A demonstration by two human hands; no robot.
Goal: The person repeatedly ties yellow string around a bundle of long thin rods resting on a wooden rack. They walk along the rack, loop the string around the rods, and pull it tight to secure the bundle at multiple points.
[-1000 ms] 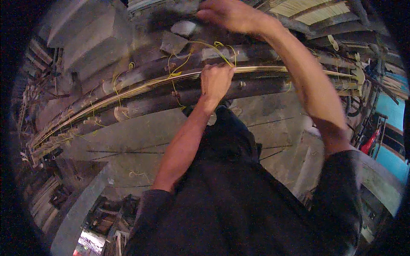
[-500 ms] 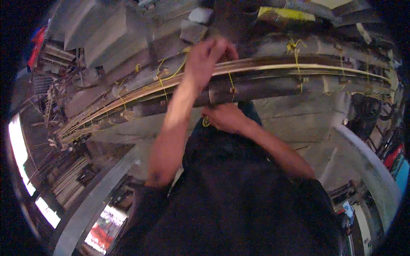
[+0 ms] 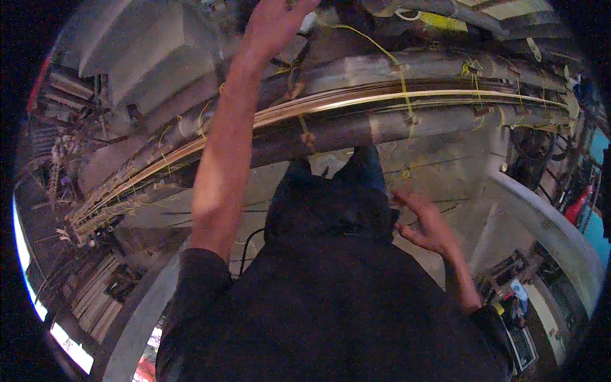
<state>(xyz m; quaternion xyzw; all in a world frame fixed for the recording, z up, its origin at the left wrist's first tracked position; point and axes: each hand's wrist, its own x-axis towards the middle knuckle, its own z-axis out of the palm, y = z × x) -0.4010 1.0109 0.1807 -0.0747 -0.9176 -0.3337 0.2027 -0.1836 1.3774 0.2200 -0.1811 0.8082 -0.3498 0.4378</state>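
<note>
Lengthwise, the bundle of pale strips [image 3: 344, 102] runs left to right under the left forearm [image 3: 223, 159], ahead of the spread, empty right hand [image 3: 428, 224], while the left hand [image 3: 273, 28], near the yellow cord [image 3: 375, 44], has a grip that cannot be told.

Sole view taken from the wearer's head, left unit of a side-by-side fisheye pair, facing steeply downward. The dark shirt [image 3: 356, 286] occupies the lower foreground at close range. The pole frame [image 3: 344, 132] crosses farther out, both ends within field; its long edges bow upward mid-span.
</note>
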